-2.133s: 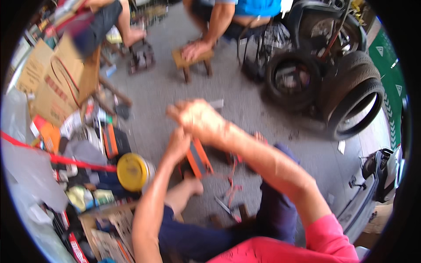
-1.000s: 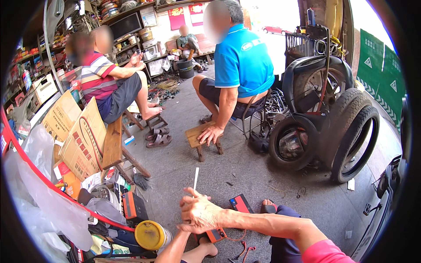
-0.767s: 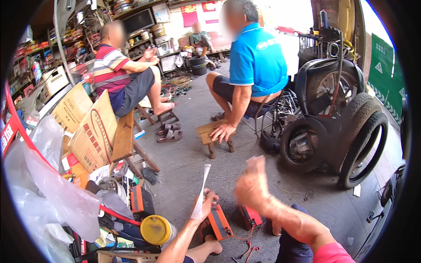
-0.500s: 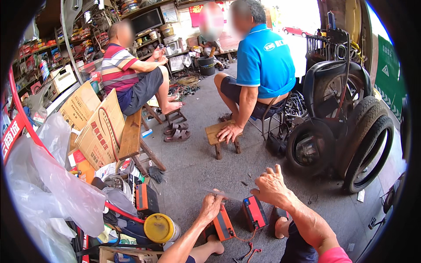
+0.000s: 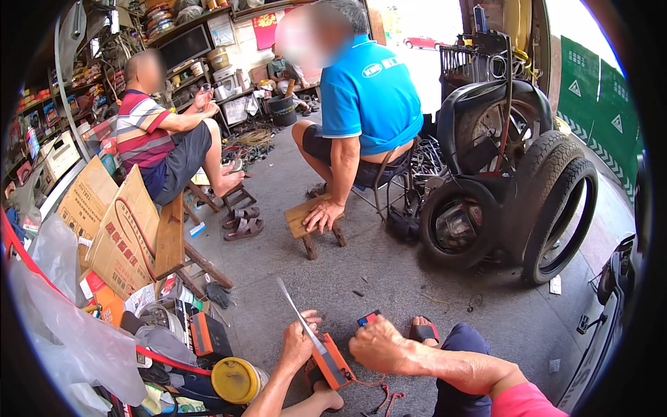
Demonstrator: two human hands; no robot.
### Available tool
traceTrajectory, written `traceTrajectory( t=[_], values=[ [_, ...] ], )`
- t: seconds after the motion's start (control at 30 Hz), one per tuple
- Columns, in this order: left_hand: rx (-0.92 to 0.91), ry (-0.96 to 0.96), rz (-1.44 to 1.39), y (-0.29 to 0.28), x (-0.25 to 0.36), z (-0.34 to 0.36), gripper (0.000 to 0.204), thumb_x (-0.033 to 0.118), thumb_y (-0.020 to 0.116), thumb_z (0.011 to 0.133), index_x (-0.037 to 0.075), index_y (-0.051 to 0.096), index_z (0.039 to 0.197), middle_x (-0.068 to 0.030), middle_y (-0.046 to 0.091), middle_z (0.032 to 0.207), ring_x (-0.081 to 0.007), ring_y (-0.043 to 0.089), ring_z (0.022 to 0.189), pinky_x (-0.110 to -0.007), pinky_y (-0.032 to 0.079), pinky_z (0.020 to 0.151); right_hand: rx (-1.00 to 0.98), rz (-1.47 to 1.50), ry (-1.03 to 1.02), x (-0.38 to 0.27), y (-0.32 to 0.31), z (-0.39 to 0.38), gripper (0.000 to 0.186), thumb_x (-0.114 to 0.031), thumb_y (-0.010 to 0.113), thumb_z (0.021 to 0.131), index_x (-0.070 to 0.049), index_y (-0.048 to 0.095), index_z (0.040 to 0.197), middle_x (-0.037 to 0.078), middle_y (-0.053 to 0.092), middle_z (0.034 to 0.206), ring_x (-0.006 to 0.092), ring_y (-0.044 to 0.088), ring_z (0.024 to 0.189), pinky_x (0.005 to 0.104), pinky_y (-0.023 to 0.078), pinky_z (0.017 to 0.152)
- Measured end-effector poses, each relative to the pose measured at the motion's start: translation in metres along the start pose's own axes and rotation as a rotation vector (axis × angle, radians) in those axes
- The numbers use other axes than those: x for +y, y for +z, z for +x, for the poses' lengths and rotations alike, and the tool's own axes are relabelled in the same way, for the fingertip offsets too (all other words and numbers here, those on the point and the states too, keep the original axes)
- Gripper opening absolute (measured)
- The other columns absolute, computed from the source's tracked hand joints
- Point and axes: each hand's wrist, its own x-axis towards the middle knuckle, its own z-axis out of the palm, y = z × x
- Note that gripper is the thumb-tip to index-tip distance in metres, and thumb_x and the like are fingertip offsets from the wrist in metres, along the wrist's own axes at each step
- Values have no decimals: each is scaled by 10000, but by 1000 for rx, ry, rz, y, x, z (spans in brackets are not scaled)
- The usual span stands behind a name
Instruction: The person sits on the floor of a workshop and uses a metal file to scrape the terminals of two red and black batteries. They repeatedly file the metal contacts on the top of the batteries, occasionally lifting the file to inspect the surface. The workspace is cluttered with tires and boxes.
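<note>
My left hand (image 5: 299, 342) is closed around a thin, pale, bendy strip (image 5: 294, 297), whose free end points up and away to the left. The strip's near end runs over an orange-and-grey battery block (image 5: 332, 363) between my legs. My right hand (image 5: 376, 346) is a fist just to the right of that block; whatever it may hold is hidden. Behind this fist a second battery block (image 5: 369, 319) shows only its top corner. Red and black leads (image 5: 389, 401) lie on the ground near my feet.
Ahead, a person in a blue shirt (image 5: 372, 104) leans a hand on a small wooden stool (image 5: 299, 219). Another person (image 5: 149, 132) sits on a bench (image 5: 169, 240). Tyres (image 5: 564, 215) stand at right. A yellow-lidded bucket (image 5: 235, 380) and cardboard (image 5: 128, 243) are at left.
The strip has swung from lying sideways toward my right hand to pointing away ahead. My right hand has dropped left and closed into a fist, covering the second block. The view has turned right.
</note>
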Motion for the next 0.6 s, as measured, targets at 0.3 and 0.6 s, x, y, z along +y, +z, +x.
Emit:
traceTrajectory(
  t=[0.3, 0.6],
  values=[
    [280, 125, 305, -1, -11, -2, 190, 150, 802, 771, -7, 695, 778, -106, 701, 754, -118, 637, 676, -312, 504, 607, -111, 55, -180, -42, 10, -6, 97, -139, 641, 744, -74, 656, 673, 78, 642, 641, 208, 637, 609, 367, 374, 541],
    [195, -39, -110, 2, -39, 10, 307, 290, 688, 912, -16, 708, 906, -89, 693, 787, -133, 656, 723, -281, 550, 599, -92, 16, -155, -46, 12, -4, 118, -133, 628, 773, -56, 660, 690, 84, 653, 654, 220, 650, 624, 368, 378, 546]
  ],
)
